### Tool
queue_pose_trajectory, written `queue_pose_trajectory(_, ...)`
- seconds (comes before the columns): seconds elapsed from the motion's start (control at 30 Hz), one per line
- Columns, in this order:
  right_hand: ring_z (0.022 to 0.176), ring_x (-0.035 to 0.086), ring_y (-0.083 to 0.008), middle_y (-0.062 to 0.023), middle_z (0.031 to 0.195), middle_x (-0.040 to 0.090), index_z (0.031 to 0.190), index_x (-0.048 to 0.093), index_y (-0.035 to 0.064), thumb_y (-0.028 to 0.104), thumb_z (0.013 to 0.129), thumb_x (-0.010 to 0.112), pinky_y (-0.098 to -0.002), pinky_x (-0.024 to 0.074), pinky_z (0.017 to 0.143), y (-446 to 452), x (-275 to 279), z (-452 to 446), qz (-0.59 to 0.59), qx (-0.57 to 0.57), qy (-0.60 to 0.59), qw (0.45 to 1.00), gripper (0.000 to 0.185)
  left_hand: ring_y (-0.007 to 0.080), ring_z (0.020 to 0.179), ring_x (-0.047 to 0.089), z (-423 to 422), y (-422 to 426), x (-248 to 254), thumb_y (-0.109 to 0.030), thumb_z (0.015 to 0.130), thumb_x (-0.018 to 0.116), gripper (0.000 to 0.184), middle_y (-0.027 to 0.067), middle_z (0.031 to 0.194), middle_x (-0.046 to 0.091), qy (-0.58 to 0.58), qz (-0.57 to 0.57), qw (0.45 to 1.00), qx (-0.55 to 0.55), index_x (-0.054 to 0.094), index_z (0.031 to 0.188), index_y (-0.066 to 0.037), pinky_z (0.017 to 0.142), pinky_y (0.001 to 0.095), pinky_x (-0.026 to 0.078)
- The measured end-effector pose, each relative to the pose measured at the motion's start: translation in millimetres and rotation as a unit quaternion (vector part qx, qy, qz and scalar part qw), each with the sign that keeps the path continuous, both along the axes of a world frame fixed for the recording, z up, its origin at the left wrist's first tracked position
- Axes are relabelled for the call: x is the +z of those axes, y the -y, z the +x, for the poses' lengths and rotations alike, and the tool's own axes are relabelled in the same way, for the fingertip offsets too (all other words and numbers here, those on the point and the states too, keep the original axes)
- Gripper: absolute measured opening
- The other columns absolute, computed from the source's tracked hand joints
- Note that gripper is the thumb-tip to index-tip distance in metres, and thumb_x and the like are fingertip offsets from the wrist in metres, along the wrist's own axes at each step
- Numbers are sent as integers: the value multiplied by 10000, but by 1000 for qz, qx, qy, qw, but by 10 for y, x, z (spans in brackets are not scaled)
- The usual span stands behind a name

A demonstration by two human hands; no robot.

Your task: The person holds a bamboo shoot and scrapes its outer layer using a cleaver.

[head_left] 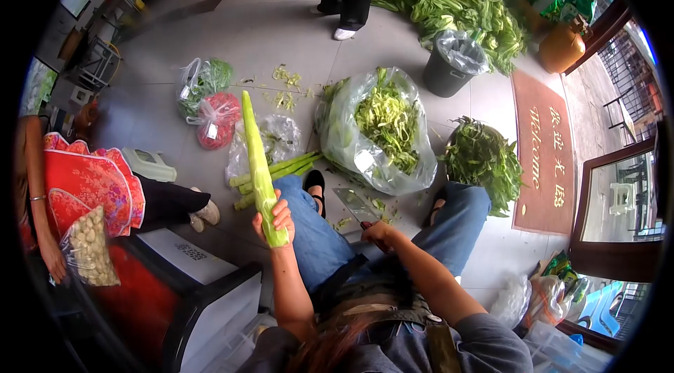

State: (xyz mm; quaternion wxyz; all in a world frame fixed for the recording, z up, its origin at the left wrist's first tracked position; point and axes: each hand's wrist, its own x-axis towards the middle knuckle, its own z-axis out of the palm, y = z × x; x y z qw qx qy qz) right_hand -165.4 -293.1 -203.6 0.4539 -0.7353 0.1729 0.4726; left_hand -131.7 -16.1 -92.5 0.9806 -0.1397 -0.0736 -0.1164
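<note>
My left hand (pixel 279 222) is wrapped round the thick lower end of a celtuce stem (pixel 257 155), which points up and away, pale green and bare of leaves. In my right hand (pixel 380 234) is the handle of a kitchen knife (pixel 357 204), its broad blade low between my knees and apart from the stem. Several more celtuce stems (pixel 281 171) lie on the floor beyond my left knee. Past my feet stands a large clear plastic bag (pixel 330 124) holding green peelings and leaves (pixel 386 120).
Tied bags of greens (pixel 210 78) and red produce (pixel 218 120) lie ahead left. A leaf-filled basket (pixel 481 162) is by my right knee, a grey bin (pixel 446 75) beyond. Leafy stalks (pixel 456 8) are piled behind. One person stands ahead; another, left, holds a bag (pixel 91 247).
</note>
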Motion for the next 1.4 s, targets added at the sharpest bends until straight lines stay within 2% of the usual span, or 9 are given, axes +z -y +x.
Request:
queue_pose_trajectory(0.17,801,635,-225,-142,863,659,830,660,50,328,580,682,-332,488,707,-86,-204,29,-98,126,-17,987,375,159,688,452,340,91,-166,-169,803,613,680,116,873,415,11,-17,1000,-23,250,1310,103,589,242,435)
queue_pose_trajectory(0.27,853,626,-206,-119,886,655,915,656,68,301,601,697,-325,479,730,-141,-63,2,-60,8,-43,997,393,157,689,448,767,32,-518,-166,808,603,668,116,867,413,8,49,999,-14,257,1306,114,589,242,434)
queue_pose_trajectory(0.33,855,614,-193,-101,890,648,951,650,71,290,610,716,-326,472,730,-175,-225,-29,-20,10,-9,1000,411,154,691,445,1186,217,-17,-165,812,594,658,116,868,413,-20,23,999,-38,260,1303,120,591,242,431)
queue_pose_trajectory(0.53,750,572,-175,-97,840,634,950,649,55,294,647,741,-323,463,675,-236,-397,227,47,18,-46,998,397,155,701,443,2069,290,-221,-171,808,589,644,113,879,409,-67,100,989,-82,273,1291,115,598,247,427)
queue_pose_trajectory(0.7,849,594,-208,-120,912,641,952,625,49,382,671,725,-328,457,757,-110,-852,206,66,85,-92,990,447,167,693,450,2117,204,-288,-165,801,594,657,121,869,404,-80,169,979,-79,257,1301,97,570,251,430)
queue_pose_trajectory(0.9,1002,581,-338,-170,1012,632,984,612,73,411,706,662,-392,437,868,-45,-503,535,37,192,-93,976,440,174,664,455,2228,292,-499,-162,799,589,690,130,860,402,-186,205,960,-48,206,1321,75,550,267,434)
queue_pose_trajectory(1.2,986,592,-337,-155,1026,635,1041,589,76,504,711,657,-427,444,846,226,-946,-33,-14,221,-63,973,544,158,694,426,2408,611,-596,-186,815,550,632,114,868,392,-134,342,927,-79,259,1306,83,583,256,407)
queue_pose_trajectory(1.27,970,598,-336,-155,1009,639,1031,590,75,506,708,661,-422,456,829,202,-1126,-143,-1,225,-22,974,543,158,701,427,2474,734,-428,-195,812,550,609,107,861,397,-125,275,950,-80,290,1296,69,587,258,404)
queue_pose_trajectory(1.4,1040,571,-322,-149,1077,620,1110,576,86,434,701,657,-469,426,885,246,-574,100,-65,204,-51,975,543,158,710,435,2322,840,-375,-196,815,548,566,106,876,426,-122,350,928,-47,326,1277,45,608,258,404)
